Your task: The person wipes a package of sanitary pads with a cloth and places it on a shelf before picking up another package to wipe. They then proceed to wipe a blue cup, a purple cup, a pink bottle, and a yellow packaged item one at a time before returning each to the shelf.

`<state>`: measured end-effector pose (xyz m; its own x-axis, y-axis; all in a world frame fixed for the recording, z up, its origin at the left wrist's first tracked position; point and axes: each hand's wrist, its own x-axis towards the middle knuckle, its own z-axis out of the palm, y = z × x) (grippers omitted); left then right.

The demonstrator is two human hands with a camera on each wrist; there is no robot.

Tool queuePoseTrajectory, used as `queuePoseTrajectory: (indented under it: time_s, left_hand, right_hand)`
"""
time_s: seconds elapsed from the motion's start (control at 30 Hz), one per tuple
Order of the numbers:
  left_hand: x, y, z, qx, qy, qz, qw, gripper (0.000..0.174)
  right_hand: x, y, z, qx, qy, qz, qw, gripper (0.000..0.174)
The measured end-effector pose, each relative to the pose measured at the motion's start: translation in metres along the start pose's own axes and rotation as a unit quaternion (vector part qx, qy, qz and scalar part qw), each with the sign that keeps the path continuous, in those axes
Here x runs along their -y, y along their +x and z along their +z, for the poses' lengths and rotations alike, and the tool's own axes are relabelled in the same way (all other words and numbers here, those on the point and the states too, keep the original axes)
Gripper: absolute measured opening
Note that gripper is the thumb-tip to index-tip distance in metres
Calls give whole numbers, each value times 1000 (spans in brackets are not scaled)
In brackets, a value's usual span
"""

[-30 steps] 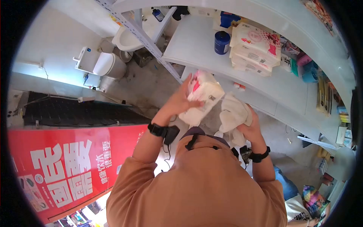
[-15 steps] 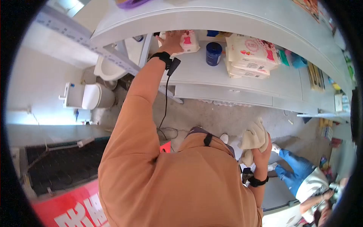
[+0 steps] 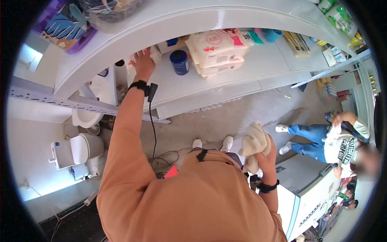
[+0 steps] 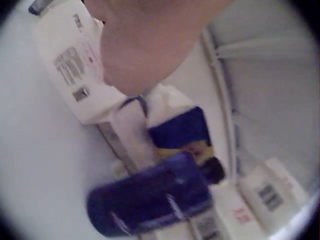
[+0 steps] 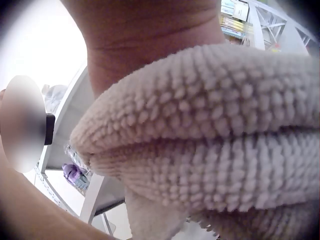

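Observation:
My left hand [image 3: 144,66] reaches onto the white shelf at its left end, fingers spread over a white soft pack with pink print. In the left wrist view the pack [image 4: 70,65] lies beside that hand, its barcode side showing. A dark blue bottle [image 3: 179,62] stands to the right of the hand. Low in front of the body, my right hand [image 3: 267,156] grips a bunched beige cloth [image 3: 254,139]. The cloth's nubby folds [image 5: 200,115] fill much of the right wrist view, hiding the fingers.
Several similar packs [image 3: 217,48] are stacked right of the bottle. An upper shelf [image 3: 161,28] overhangs this one, and a perforated post [image 3: 48,92] stands at its left. Another person [image 3: 342,145] stands at the right. A cable [image 3: 153,129] hangs from my left wrist.
My left hand carried a pack from in front of the body onto the shelf's left end. My right hand keeps the cloth, now lower. The view has swung rightward, bringing the other person into sight.

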<state>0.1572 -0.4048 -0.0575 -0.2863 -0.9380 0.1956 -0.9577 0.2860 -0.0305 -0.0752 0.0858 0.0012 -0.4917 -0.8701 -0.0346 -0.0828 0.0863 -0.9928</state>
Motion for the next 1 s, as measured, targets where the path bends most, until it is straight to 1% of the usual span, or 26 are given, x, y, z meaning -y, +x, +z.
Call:
queuePoseTrajectory:
  time_s: [0.03,0.07,0.1,0.13,0.17,0.2,0.23,0.27,0.33,0.37,0.4,0.47,0.57,0.6,0.67,0.7,0.77,0.8,0.83,0.87,0.9,0.93,1.0]
  left_hand:
    - [-7,-6,-1,-119,-126,47,984,65]
    - [-14,-13,-6,-234,-246,92,936,59]
    - [-29,-25,-25,-292,-297,139,899,52]
    - [-47,-40,-55,-317,-306,192,877,52]
    - [-66,-54,-85,-341,-313,243,852,52]
    - [-83,-66,-109,-289,-337,267,855,54]
    - [-100,-74,-125,-236,-361,292,853,58]
    - [-118,-76,-133,-236,-366,296,850,58]
    - [-149,-78,-145,-202,-195,289,915,68]
    - [-162,-72,-142,-177,-199,279,922,75]
    - [-171,-70,-139,-179,-204,285,919,75]
    - [-183,-66,-137,-78,-129,245,958,75]
    - [-182,-51,-123,-106,-155,275,943,71]
    - [-182,-48,-120,-106,-154,277,943,71]
    - [-174,-44,-116,-156,-184,322,916,63]
    - [-171,-50,-127,-157,-174,313,920,63]
    - [-154,-73,-150,-224,-355,307,854,56]
    - [-138,-88,-160,-229,-331,291,868,56]
    - [-125,-105,-168,-228,-377,243,864,55]
    - [-111,-122,-174,-229,-424,196,854,54]
    - [-95,-137,-172,-218,-418,139,871,53]
    - [-80,-147,-168,-223,-407,131,876,53]
    - [-41,-160,-153,-217,-370,64,901,52]
  right_hand:
    - [-2,5,-1,-3,-4,2,1000,63]
    - [-4,11,0,11,-15,-2,1000,61]
    - [-5,16,2,23,-25,-7,999,60]
    - [-3,21,5,21,-26,-4,999,60]
    - [-1,25,8,44,-8,-3,999,59]
    - [2,28,11,66,10,-2,998,58]
    - [5,30,13,81,7,-23,996,58]
    - [6,30,14,75,4,-23,997,58]
    - [5,33,14,118,1,-40,992,59]
    - [2,33,11,123,-8,-60,991,60]
    - [3,32,7,116,-11,-62,991,60]
    - [4,30,-4,123,-30,-79,989,61]
    - [-2,24,-26,77,-34,-66,994,59]
    - [-1,23,-31,76,-32,-67,994,59]
    - [4,23,-38,34,-44,-15,998,58]
    - [-1,24,-42,46,-38,-18,998,58]
    - [-14,28,-45,29,-20,-36,999,58]
    - [-21,30,-47,32,-12,-30,999,57]
    - [-28,33,-47,32,-5,-22,999,57]
    - [-30,36,-44,54,7,-23,998,57]
    - [-30,39,-44,41,-13,-17,999,55]
    - [-29,41,-44,25,-36,-13,999,54]
    - [-34,46,-40,35,-15,-13,999,53]
